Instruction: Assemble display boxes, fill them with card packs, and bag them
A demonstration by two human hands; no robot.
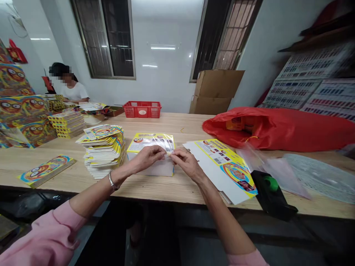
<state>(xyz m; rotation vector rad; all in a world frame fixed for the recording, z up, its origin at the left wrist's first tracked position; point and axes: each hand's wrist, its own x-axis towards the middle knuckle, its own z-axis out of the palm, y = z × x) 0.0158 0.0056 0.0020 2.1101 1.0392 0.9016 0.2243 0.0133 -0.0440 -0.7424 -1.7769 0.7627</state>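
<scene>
While both hands meet in front of the body, a small box with white card sides and a glossy yellow printed top (149, 142) sits between them on the pale, grainy wooden table (177, 188), its top sheathed in clear plastic film. The left hand (146, 158) and right hand (186, 163) curve inward, each grasping a small clear strip (167, 155) at the box's upper edge; pinching it from both sides seems to keep that thin, slippery material under control. Its exact nature is hard to tell. A silver bangle (112, 181) circles the left wrist.

Just right of the right hand lies a flat, die-cut yellow and white carton blank (223, 170), spread open where it can be reached easily. Left of the left hand rises a loose stack of bright printed yellow cards (102, 155). Farther right sit a black tape dispenser with a green knob (270, 194) and limp, translucent plastic sheets (280, 173), while a bulging red plastic bag (277, 129) lies beyond them.
</scene>
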